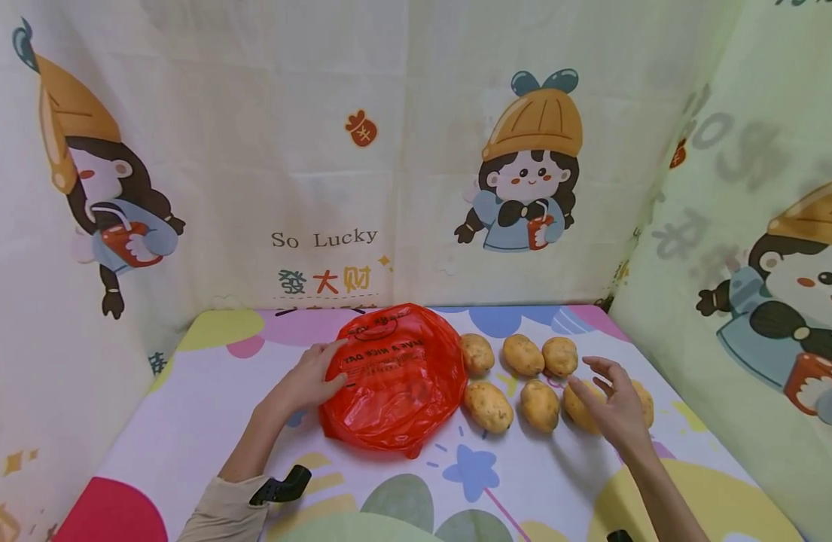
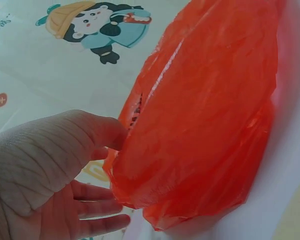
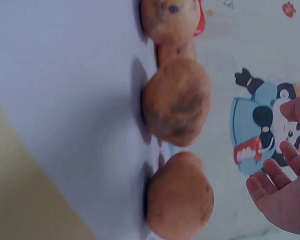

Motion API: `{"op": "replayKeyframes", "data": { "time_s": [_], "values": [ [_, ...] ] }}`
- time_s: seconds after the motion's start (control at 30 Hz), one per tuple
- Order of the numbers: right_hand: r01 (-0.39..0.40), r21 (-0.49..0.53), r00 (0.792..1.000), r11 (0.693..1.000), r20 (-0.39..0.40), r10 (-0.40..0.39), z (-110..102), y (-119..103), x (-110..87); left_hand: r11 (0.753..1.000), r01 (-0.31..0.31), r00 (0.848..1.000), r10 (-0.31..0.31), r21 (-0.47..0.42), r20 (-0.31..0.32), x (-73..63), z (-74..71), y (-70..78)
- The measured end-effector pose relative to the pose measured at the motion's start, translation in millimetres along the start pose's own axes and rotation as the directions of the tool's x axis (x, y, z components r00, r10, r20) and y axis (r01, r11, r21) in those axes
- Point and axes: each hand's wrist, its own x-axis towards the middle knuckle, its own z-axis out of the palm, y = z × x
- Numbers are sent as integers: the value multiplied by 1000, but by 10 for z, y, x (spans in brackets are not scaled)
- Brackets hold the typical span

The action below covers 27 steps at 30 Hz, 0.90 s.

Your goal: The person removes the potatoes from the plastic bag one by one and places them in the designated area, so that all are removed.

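A red plastic bag [image 1: 395, 384] with black printing lies puffed out in a round shape mid-table. My left hand [image 1: 315, 376] is at its left side, thumb and fingers spread and touching the plastic. In the left wrist view, the thumb lies against the red bag [image 2: 200, 120] and the other fingers stretch out beside its edge. To the bag's right lie several potatoes [image 1: 540, 406] in two loose rows. Above the right end of the front row hovers my right hand [image 1: 615, 403], fingers spread and holding nothing. It partly hides a potato [image 1: 581, 406] there.
A patterned cloth covers the table [image 1: 205, 421]. Printed curtains [image 1: 416, 150] rise behind it and at both sides. The nearest potatoes [image 1: 488, 407] lie right up against the bag's right edge. Each wrist wears a black device [image 1: 280, 485].
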Motion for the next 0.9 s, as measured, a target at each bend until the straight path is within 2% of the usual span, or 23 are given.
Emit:
{"op": "replayKeyframes", "data": {
  "time_s": [0.2,0.3,0.4,0.53,0.63,0.77,0.9],
  "values": [
    [15,14,999,1000,41,-16,218,-186,3,998,-22,996,27,52,-85,-35,-39,46],
    [15,34,998,999,63,-17,328,-241,-19,996,-61,989,70,71,-133,-50,-49,106],
    [50,61,995,997,81,-54,436,-262,-44,991,-105,978,117,81,-172,-58,-30,172],
    [101,79,990,992,92,-108,575,-284,-65,984,-159,964,173,86,-203,-60,56,243],
    [99,83,987,992,118,-109,658,-323,-84,978,-184,956,201,96,-214,-59,151,283],
    [100,98,980,990,160,-115,761,-386,-117,978,-188,954,204,94,-221,-79,260,345],
    [165,89,971,982,160,-178,874,-416,-151,981,-174,956,190,90,-223,-130,347,417]
  ]
}}
